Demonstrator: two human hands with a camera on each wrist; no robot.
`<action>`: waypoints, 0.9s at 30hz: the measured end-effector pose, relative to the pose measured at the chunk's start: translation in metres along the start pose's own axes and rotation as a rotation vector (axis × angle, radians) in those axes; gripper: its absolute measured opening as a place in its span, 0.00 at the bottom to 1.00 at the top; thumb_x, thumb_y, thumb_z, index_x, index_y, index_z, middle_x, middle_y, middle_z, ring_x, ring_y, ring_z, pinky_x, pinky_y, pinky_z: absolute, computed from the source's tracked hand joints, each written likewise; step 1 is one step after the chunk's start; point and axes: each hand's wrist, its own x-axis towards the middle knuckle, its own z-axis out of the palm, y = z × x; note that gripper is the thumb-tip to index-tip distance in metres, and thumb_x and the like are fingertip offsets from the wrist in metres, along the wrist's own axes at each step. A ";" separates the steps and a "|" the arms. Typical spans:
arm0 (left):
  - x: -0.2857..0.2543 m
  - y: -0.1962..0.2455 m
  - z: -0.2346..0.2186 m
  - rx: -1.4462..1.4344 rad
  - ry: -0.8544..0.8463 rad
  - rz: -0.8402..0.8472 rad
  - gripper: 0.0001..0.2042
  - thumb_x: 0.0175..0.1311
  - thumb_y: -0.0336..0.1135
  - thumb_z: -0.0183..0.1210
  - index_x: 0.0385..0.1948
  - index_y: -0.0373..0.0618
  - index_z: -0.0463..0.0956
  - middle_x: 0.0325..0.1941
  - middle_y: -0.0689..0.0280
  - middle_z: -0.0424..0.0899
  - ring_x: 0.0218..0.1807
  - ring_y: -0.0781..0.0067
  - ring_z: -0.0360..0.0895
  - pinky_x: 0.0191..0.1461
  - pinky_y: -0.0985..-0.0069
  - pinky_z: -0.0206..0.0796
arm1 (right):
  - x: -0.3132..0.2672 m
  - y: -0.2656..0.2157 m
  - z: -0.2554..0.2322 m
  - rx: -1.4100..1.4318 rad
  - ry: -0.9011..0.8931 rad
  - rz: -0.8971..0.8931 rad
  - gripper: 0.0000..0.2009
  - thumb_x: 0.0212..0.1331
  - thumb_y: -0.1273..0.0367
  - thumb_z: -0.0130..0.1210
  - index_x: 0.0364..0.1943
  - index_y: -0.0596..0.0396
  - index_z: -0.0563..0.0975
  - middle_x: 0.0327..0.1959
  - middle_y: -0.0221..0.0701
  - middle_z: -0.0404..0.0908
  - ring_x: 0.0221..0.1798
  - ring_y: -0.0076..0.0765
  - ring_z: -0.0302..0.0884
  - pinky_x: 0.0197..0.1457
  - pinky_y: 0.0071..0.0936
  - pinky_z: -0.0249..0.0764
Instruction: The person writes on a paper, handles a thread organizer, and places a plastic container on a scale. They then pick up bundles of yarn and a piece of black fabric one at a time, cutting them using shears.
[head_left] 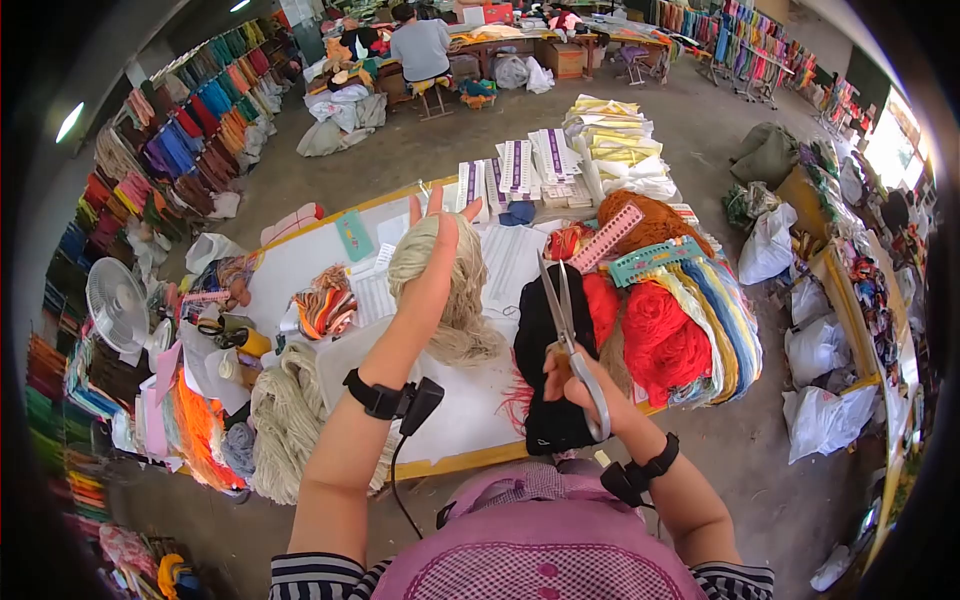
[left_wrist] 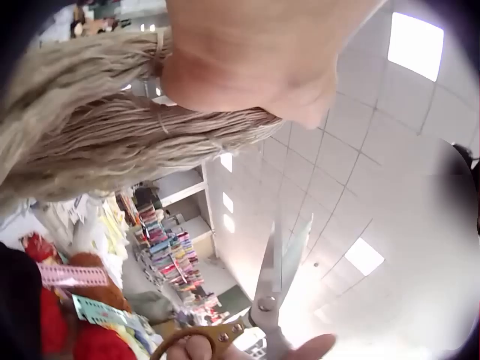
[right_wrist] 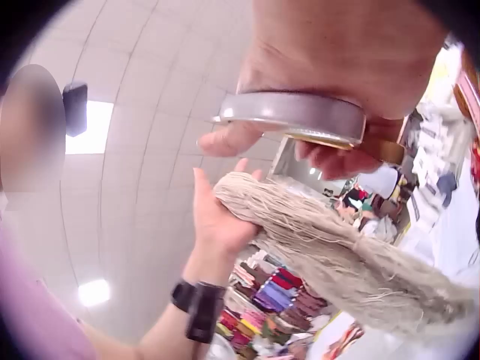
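Observation:
A skein of beige yarn (head_left: 465, 285) hangs looped over my raised left hand (head_left: 437, 255), between thumb and fingers. The fingers of that hand stand up straight in the head view. In the right wrist view, the skein's loop (right_wrist: 247, 196) lies across the palm and its strands trail down to the right. My right hand (head_left: 574, 388) grips a pair of scissors (head_left: 562, 300) by the handles, blades pointing up and slightly parted. Behind the scissors lies a black yarn bundle (head_left: 535, 345) on the table.
Red yarn (head_left: 665, 340), a teal card with holes (head_left: 655, 262) and a pink one (head_left: 608, 238) lie at the right. Paper stacks (head_left: 535, 165) stand at the table's back edge. More beige skeins (head_left: 285, 425) and a white fan (head_left: 118, 300) are at the left.

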 end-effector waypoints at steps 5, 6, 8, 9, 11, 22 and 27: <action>0.004 0.004 0.000 0.262 0.043 0.027 0.33 0.71 0.64 0.35 0.65 0.48 0.67 0.78 0.57 0.42 0.79 0.57 0.27 0.77 0.60 0.24 | -0.002 0.006 0.025 0.383 -0.407 0.159 0.44 0.55 0.28 0.33 0.52 0.58 0.68 0.41 0.31 0.70 0.44 0.30 0.73 0.54 0.29 0.67; 0.003 0.004 0.000 0.200 0.037 -0.021 0.34 0.70 0.65 0.35 0.66 0.49 0.66 0.78 0.56 0.42 0.79 0.56 0.27 0.77 0.59 0.24 | -0.004 0.003 0.029 0.522 -0.481 0.206 0.47 0.52 0.26 0.29 0.52 0.57 0.68 0.42 0.31 0.69 0.45 0.31 0.74 0.56 0.29 0.66; 0.002 0.006 0.000 0.180 0.036 -0.048 0.34 0.70 0.65 0.35 0.66 0.49 0.66 0.78 0.56 0.42 0.79 0.56 0.27 0.77 0.60 0.23 | -0.005 0.002 0.033 0.489 -0.524 0.182 0.47 0.52 0.25 0.29 0.52 0.57 0.68 0.42 0.31 0.69 0.46 0.31 0.74 0.57 0.30 0.65; 0.001 0.007 0.000 0.157 0.036 -0.073 0.34 0.69 0.66 0.35 0.66 0.50 0.66 0.78 0.55 0.42 0.79 0.56 0.27 0.77 0.60 0.23 | -0.006 0.000 0.035 0.450 -0.567 0.158 0.47 0.51 0.25 0.29 0.52 0.57 0.68 0.42 0.31 0.69 0.48 0.31 0.75 0.59 0.30 0.64; 0.000 0.007 -0.002 0.152 0.035 -0.076 0.35 0.69 0.66 0.35 0.66 0.50 0.65 0.78 0.55 0.42 0.79 0.56 0.27 0.77 0.60 0.23 | -0.008 -0.008 0.039 0.426 -0.579 0.167 0.49 0.50 0.25 0.32 0.55 0.58 0.67 0.42 0.31 0.68 0.50 0.32 0.75 0.61 0.32 0.64; -0.025 0.008 0.019 0.366 -0.004 0.054 0.32 0.72 0.62 0.32 0.71 0.54 0.56 0.78 0.51 0.40 0.79 0.51 0.27 0.77 0.60 0.25 | 0.015 0.001 0.047 0.610 -0.695 0.301 0.61 0.36 0.19 0.30 0.64 0.58 0.62 0.49 0.32 0.68 0.56 0.35 0.70 0.66 0.34 0.61; -0.051 -0.007 0.030 0.250 -0.031 0.271 0.23 0.74 0.50 0.42 0.63 0.46 0.63 0.70 0.53 0.60 0.75 0.56 0.47 0.75 0.62 0.35 | 0.022 -0.013 0.039 0.481 -0.436 0.241 0.64 0.31 0.17 0.25 0.62 0.61 0.63 0.48 0.32 0.70 0.54 0.36 0.72 0.63 0.34 0.62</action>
